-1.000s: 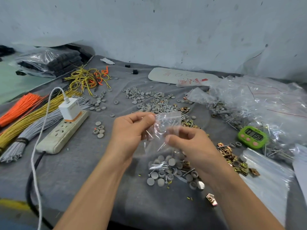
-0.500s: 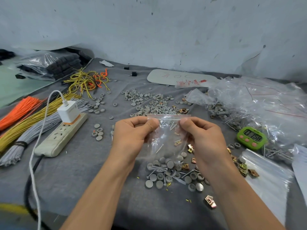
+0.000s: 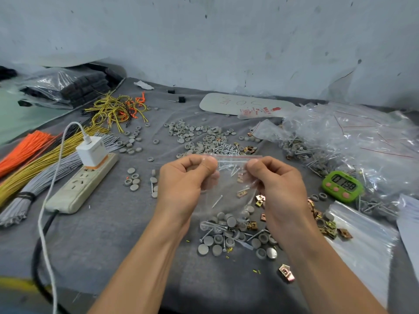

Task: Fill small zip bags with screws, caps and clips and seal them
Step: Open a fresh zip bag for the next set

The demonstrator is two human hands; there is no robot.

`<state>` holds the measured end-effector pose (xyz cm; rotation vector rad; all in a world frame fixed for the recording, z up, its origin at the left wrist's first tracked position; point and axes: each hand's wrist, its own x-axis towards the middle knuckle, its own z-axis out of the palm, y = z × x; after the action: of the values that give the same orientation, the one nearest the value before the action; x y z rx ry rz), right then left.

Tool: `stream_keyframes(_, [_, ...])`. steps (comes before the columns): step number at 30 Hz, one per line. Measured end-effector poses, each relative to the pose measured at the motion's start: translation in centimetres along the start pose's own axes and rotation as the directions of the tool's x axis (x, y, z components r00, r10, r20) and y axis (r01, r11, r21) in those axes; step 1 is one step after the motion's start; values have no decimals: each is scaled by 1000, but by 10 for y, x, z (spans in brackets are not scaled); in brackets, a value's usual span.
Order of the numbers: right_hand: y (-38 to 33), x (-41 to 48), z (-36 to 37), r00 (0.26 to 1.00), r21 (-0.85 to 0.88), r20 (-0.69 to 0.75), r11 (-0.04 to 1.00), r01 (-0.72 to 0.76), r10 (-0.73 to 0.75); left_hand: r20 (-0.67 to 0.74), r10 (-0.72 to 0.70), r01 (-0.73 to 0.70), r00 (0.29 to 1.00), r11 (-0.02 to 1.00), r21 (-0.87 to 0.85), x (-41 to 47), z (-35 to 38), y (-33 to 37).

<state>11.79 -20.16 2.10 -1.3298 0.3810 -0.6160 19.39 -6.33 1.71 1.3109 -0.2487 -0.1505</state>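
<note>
Both hands are holding a small clear zip bag [image 3: 229, 193] up above the middle of the table [image 3: 108, 250], over a near pile of grey caps [image 3: 226, 239], screws and brass clips. The left hand [image 3: 181, 182] is pinching the bag's top left corner, thumb and forefinger pressed together on the red-lined zip strip, with the other fingers [image 3: 192, 160] curling into the palm. The right hand [image 3: 281, 186] is pinching the top right corner the same way. The strip is stretching straight between them, but whether it is sealed is hard to tell. Inside the bag a few screws and at least one brass clip are showing. The see-through plastic is making it hard to separate the bag's contents from the parts behind it, and its lower edge is blending into the pile. A lone clip [image 3: 286, 272] is lying near the table's front edge. A green timer [image 3: 342, 186] is sitting to the right, showing digits that are too blurry to be sure of. Behind it a heap of filled bags [image 3: 353, 137] is piling up, partly cut off at the right edge. A stack of empty zip bags [image 3: 362, 243] is lying near right, partly hidden by the right forearm. More caps [image 3: 195, 134] and screws [image 3: 226, 148] are spreading across the far middle. On the left a power strip [image 3: 81, 186] is carrying a white charger [image 3: 91, 151], beside orange, yellow and grey tie bundles [image 3: 43, 168] running out of frame.
</note>
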Motion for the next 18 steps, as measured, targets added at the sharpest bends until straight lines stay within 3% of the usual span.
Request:
stream_keyframes(7, [6,-5,12,993,-43,82,996,84,-80,92,33,-36,995,999,24,-6,10,-1])
stream_keyframes(13, [4,-3,14,995,98,96,995,-18,9,105,51,-50,993,999,-8,-7,14,1])
stream_keyframes(18, [5,-2,14,997,92,78,996,-14,7,117,48,-48,992,999,2,-8,16,1])
